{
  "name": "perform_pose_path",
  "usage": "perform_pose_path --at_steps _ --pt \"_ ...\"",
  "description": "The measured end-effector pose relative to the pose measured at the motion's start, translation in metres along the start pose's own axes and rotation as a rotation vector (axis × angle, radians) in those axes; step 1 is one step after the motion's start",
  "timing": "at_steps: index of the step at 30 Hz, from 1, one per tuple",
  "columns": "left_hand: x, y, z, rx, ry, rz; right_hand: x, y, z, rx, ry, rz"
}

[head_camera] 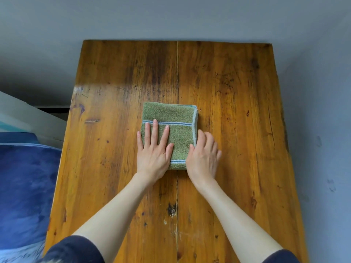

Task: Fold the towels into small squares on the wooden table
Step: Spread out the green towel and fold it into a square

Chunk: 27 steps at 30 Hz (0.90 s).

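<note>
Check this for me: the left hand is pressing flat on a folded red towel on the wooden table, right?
Not quite. The towel is green with pale blue stripes, not red. The head view shows the rest holds: the left hand presses flat on the folded towel on the wooden table.

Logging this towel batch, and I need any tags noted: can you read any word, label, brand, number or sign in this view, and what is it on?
None: no readable text in this view.
The green towel shows only blue and white stripes, no tag or brand visible.
The wooden table bears just grain, stains and scratches.
The left hand and right hand cover part of the towel, so a label beneath them cannot be ruled out.
</note>
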State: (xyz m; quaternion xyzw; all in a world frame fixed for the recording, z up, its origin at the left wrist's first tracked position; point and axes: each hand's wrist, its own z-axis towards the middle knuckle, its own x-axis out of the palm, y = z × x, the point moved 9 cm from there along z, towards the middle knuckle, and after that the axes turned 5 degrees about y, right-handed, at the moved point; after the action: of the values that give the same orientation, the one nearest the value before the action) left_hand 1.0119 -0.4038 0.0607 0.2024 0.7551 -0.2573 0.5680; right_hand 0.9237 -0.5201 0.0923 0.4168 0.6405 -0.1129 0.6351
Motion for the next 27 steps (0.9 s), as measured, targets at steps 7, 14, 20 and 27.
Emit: perform_pose_path --at_steps 7,14,20,27 --pt "-0.026 0.009 -0.001 0.095 -0.122 -0.241 0.024 0.052 0.032 -0.294 0.008 -0.181" --pt "-0.026 0.021 0.043 0.175 -0.059 -0.069 0.037 0.037 0.051 -0.347 0.045 -0.183" --pt "-0.016 0.021 0.043 0.174 -0.077 0.006 0.040 0.035 0.053 -0.338 0.034 -0.106" --pt "-0.022 0.025 0.034 0.181 -0.028 -0.056 0.026 0.033 0.045 -0.317 0.036 -0.064"
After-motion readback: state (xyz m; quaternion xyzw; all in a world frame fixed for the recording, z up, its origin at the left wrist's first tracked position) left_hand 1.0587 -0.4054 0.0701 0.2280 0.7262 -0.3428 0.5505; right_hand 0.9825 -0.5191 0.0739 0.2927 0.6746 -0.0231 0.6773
